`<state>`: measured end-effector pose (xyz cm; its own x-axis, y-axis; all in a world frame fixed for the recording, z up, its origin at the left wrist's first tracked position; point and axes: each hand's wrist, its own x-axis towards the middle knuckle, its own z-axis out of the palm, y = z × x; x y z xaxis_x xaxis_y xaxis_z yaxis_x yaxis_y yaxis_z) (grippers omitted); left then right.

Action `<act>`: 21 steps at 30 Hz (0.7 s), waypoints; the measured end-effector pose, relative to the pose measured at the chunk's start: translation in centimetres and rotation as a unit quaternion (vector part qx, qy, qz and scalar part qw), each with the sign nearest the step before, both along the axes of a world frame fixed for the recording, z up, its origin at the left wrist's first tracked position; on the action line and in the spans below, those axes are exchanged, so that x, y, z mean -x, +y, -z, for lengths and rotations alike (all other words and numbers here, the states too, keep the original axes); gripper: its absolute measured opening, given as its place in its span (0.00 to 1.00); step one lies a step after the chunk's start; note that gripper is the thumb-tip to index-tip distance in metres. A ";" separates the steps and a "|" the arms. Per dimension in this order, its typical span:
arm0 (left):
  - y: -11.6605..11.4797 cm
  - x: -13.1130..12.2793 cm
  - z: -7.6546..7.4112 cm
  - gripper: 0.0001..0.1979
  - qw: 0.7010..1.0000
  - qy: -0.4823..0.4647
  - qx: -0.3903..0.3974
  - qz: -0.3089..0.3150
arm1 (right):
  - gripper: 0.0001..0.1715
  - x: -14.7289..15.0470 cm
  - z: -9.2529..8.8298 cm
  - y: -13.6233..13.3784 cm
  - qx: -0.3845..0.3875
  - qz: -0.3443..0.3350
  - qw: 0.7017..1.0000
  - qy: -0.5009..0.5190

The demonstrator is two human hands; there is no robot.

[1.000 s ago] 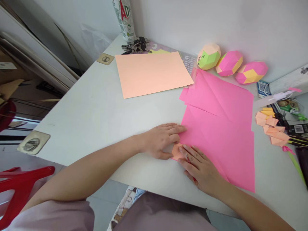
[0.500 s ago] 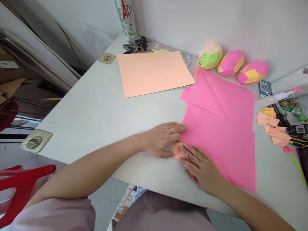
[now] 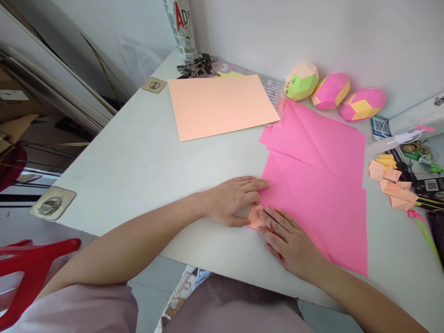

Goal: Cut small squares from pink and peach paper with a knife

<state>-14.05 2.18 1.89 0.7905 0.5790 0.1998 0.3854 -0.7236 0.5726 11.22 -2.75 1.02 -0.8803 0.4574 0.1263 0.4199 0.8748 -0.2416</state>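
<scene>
Two bare hands lie flat on a small folded piece of peach-orange paper [image 3: 255, 216] near the front edge of a white table [image 3: 138, 157]. The left hand [image 3: 236, 201] rests with its fingers stretched out and pressed down on the piece's upper edge, the thumb tucked beside it. The right hand [image 3: 289, 240] covers the piece's lower right side, its fingertips [image 3: 265, 213] spread and pushing down. Neither hand closes around the paper; both are open and flat against it.

The small piece sits on the near left corner of a loose stack of bright pink paper sheets [image 3: 319, 194], which overlap unevenly. Because those sheets are slick and unsecured, pressure from the hands could make them slide, letting the small piece shift and creasing it crooked.

Farther back lies a large peach-coloured sheet of paper [image 3: 220, 105], and beyond it a bunch of dark keys [image 3: 197, 64] beside a tall printed can [image 3: 180, 25]. Three faceted paper balls [image 3: 330, 90] in pink, yellow and green stand against the wall. At the right edge sits a heap of small folded peach paper units [image 3: 393, 182], near enough that a sweeping forearm could scatter them. A red plastic chair [image 3: 31, 273] shows at lower left.
</scene>
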 end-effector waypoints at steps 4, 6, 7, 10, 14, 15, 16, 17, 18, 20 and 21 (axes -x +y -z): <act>0.1 0.0 0.0 0.14 1.000 -0.003 -0.002 0.001 | 0.20 0.0 0.0 0.0 -0.002 -0.008 1.000 0.001; 0.1 0.0 0.0 0.14 1.000 0.000 -0.003 0.002 | 0.20 0.0 0.0 0.0 -0.001 -0.008 1.000 0.004; 0.1 0.0 0.0 0.14 1.000 0.001 -0.003 0.002 | 0.20 0.0 0.0 0.0 0.000 -0.009 1.000 0.006; 0.1 0.0 0.1 0.14 1.000 0.003 -0.004 0.001 | 0.20 0.0 0.1 0.0 0.001 -0.008 1.000 0.009; 0.1 0.0 0.2 0.14 1.000 0.002 -0.005 0.002 | 0.21 0.0 0.1 0.0 0.002 -0.008 1.000 0.010; 0.1 0.0 0.2 0.14 1.000 0.003 -0.004 0.002 | 0.21 0.0 0.1 -0.1 0.003 -0.007 1.000 0.009; 0.1 0.0 0.2 0.14 1.000 0.003 -0.004 0.002 | 0.21 0.0 0.2 -0.1 0.003 -0.006 1.000 0.008; 0.1 0.0 0.2 0.14 1.000 0.004 -0.004 0.001 | 0.21 0.0 0.2 -0.1 0.004 -0.004 1.000 0.007; 0.1 0.0 0.1 0.14 1.000 0.004 -0.003 0.002 | 0.20 0.0 0.2 -0.1 0.004 -0.003 1.000 0.007; 0.1 0.0 0.1 0.14 1.000 0.005 -0.004 0.002 | 0.20 0.0 0.1 -0.1 0.005 -0.003 1.000 0.010; 0.1 0.0 0.1 0.14 1.000 0.006 -0.005 0.002 | 0.20 0.0 0.1 -0.1 0.005 -0.003 1.000 0.012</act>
